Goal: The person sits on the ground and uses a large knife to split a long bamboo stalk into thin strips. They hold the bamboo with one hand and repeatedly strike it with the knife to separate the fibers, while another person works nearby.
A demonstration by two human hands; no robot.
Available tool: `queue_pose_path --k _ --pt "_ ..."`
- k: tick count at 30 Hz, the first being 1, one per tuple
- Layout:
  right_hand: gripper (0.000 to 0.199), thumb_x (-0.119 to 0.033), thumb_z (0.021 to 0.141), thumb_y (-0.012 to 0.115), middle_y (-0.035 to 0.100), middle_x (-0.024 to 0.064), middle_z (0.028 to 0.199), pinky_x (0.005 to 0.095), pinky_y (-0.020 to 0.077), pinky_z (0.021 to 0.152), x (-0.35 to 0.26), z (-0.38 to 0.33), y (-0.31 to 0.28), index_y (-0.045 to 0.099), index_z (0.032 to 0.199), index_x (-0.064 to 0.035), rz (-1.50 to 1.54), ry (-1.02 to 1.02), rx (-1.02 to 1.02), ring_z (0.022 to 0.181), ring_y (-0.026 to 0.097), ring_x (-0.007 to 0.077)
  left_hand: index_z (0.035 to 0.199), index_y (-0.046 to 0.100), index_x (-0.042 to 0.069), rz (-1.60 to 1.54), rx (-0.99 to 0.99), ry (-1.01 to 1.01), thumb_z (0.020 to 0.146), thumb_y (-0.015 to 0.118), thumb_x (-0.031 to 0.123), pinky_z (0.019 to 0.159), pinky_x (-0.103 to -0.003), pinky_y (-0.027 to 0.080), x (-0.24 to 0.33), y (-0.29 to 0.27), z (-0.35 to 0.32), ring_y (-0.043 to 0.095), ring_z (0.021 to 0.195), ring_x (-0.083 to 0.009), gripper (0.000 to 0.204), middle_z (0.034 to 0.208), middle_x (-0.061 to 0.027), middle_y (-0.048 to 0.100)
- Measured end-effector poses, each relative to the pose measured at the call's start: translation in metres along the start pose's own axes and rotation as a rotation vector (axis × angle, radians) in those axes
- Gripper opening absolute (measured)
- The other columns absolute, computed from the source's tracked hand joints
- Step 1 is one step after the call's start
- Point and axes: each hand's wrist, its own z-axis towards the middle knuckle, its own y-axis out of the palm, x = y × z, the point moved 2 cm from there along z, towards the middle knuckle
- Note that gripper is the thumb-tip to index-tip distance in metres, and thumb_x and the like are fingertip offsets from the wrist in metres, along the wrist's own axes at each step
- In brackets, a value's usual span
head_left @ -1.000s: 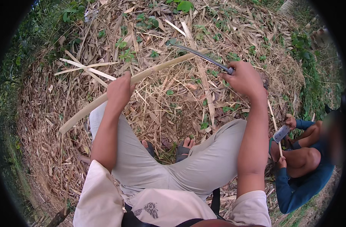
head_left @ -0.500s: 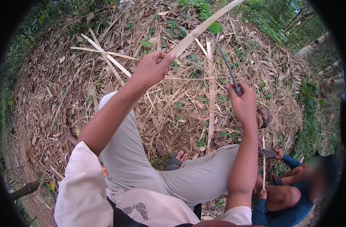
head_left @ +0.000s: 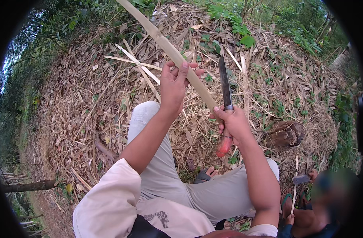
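A long, pale bamboo strip (head_left: 158, 37) slants across in front of me, from the top edge down to my right hand. My left hand (head_left: 173, 86) supports it partway along, thumb on top and the other fingers loosely spread behind. In my right hand (head_left: 236, 125) is a long knife (head_left: 225, 81), its dark blade pointing away and its red handle end sticking out below my palm. The strip's near end also lies under the right thumb, beside the knife's collar. The right fingers are partly hidden.
Several thin split strips (head_left: 141, 65) lie crossed on the leaf-littered ground at the far left. A cut wooden stump (head_left: 284, 134) stands right of my right forearm. At lower right a co-worker (head_left: 308, 220) crouches with a blade (head_left: 301, 179) and a thin strip. A branch (head_left: 30, 185) juts in at left.
The strip has swung from leaning right to leaning left, and its near end has come to my right hand. The knife has turned, showing its blade's flat side and red handle.
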Motion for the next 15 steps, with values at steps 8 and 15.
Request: queue_pose_path --k 8,15 --pt "0.022 -0.008 0.087 0.074 0.065 0.0087 0.071 0.0258 0.0410 0.036 -0.024 0.012 -0.033 0.053 0.093 -0.0035 -0.121 -0.235 0.102 0.041 0.053 0.0108 0.108 0.059 0.001 1.006 0.124 0.152 0.102 0.058 0.026 0.072 -0.033 0.060 0.067 -0.084 -0.036 0.073 0.085 -0.0230 0.026 0.103 -0.0147 0.069" --pt "0.026 -0.007 0.082 0.076 0.064 0.0063 0.070 0.0243 0.0373 0.036 -0.052 0.014 -0.066 0.052 0.092 -0.0051 -0.214 -0.376 0.109 0.040 0.049 0.0079 0.107 0.062 0.008 1.965 -0.323 0.964 0.085 0.076 0.031 0.082 -0.044 0.053 0.142 -0.089 -0.022 0.067 0.095 -0.0296 0.035 0.099 -0.0085 0.068"
